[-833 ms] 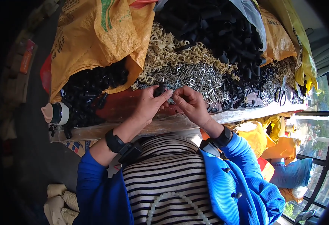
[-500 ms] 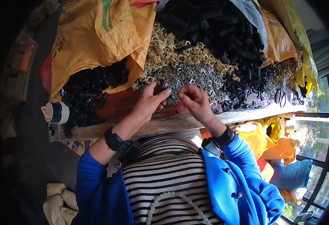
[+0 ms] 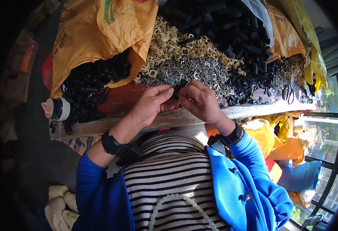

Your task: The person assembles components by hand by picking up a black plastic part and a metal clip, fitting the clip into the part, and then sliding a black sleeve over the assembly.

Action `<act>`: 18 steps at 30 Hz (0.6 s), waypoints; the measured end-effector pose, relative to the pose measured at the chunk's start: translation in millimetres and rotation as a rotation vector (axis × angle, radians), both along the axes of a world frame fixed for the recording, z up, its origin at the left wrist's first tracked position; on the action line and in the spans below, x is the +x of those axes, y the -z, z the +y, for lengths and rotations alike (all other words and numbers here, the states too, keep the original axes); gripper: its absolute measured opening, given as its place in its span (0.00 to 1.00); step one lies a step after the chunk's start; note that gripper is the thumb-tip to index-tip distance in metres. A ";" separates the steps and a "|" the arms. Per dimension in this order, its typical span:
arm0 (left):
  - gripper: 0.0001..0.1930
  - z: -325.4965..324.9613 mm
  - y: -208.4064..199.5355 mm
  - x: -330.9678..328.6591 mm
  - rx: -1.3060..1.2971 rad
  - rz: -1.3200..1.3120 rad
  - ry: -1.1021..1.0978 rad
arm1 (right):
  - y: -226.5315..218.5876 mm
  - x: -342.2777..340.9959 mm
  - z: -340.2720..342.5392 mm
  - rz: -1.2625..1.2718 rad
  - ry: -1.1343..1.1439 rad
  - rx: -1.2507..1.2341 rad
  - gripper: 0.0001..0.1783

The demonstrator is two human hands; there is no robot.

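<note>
The right hand [image 3: 202, 103] has moved back to the left hand [image 3: 149, 106]. Left fingers pinch a black part [image 3: 180, 87] by the silver clip pile [image 3: 205, 73]. Right fingers touch it; I can't tell if they grip.

Daylight from the right-hand windows [image 3: 323, 139] throws glare along the counter [image 3: 261, 109]; the left is dim. Edges bend into blackness.
</note>
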State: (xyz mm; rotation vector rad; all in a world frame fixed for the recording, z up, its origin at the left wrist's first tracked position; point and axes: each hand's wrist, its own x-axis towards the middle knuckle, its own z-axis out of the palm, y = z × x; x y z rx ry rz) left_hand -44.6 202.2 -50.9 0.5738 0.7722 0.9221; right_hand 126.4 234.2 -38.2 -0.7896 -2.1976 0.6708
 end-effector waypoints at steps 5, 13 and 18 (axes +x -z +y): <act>0.15 -6.5 0.2 2.0 0.029 0.041 0.007 | -5.6 -1.0 -1.1 -0.137 -0.047 0.172 0.05; 0.13 -14.9 -3.6 4.4 0.048 0.084 0.037 | -16.3 -2.8 -5.4 -0.247 -0.055 0.058 0.06; 0.12 -12.5 1.7 2.9 0.022 0.045 0.071 | -13.8 -4.1 -6.9 -0.259 -0.037 0.044 0.06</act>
